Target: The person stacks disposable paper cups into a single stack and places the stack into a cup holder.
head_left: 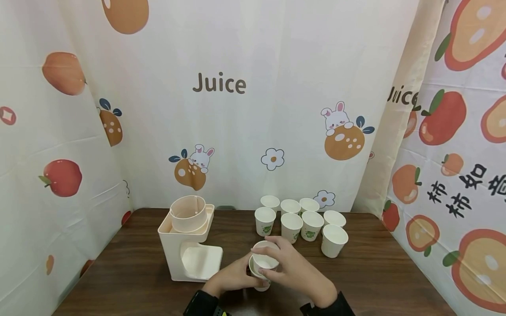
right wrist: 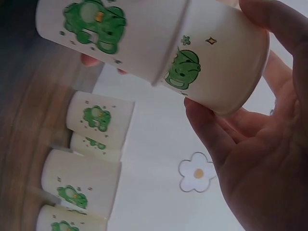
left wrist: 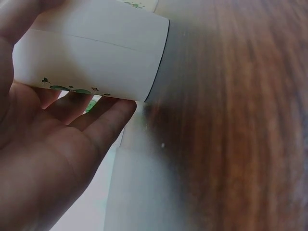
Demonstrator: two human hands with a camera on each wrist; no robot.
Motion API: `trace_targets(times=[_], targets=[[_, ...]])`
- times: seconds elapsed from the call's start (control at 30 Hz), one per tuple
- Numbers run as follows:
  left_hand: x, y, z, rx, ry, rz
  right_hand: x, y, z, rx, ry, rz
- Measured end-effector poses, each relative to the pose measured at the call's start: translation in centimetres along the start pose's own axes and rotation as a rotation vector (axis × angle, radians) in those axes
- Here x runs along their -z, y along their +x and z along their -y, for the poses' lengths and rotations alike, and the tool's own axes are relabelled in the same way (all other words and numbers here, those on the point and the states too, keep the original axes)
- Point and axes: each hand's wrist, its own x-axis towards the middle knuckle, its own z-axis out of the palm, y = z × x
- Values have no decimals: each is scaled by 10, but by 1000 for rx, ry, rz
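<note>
Right grip (head_left: 295, 271) holds upper cup (head_left: 265, 262), apparently between fingertips (right wrist: 196, 111).

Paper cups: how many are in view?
10. Four front cups and, one behind each, four back cups stand farther away on the table. The right hand holds an upper cup partly inside a lower cup in the left hand. More may be nested unseen.
</note>
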Motion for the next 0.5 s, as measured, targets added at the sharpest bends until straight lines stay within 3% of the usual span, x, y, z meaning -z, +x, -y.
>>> trace_targets(times=[0.23,0.5], targets=[[-1,0,-1,25,44,-36,-9,-2,-5,-26,22,52],[0,0,-1,1,-8,8,-9,-3,-4,-63,80,108]])
